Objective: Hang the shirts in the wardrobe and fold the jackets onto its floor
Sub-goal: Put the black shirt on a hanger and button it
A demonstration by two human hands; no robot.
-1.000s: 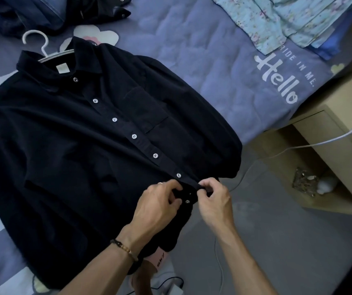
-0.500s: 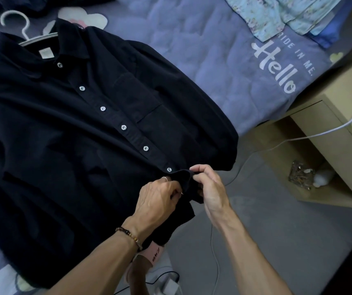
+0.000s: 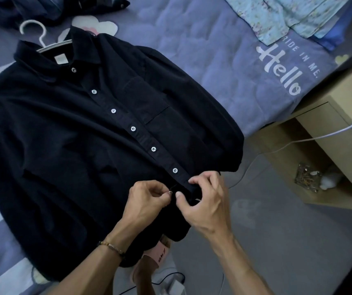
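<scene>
Dark shirt flat on bed, hem end overhanging bed edge, hanger already in collar. Left hand, right hand at placket below last done button; fingers of both pinch fabric, likely fastening next button so shirt hangs closed.

Black button-up shirt flat on purple bedspread, frame centre-left | white hanger in collar, upper left | left hand and right hand pinch lower placket
</scene>
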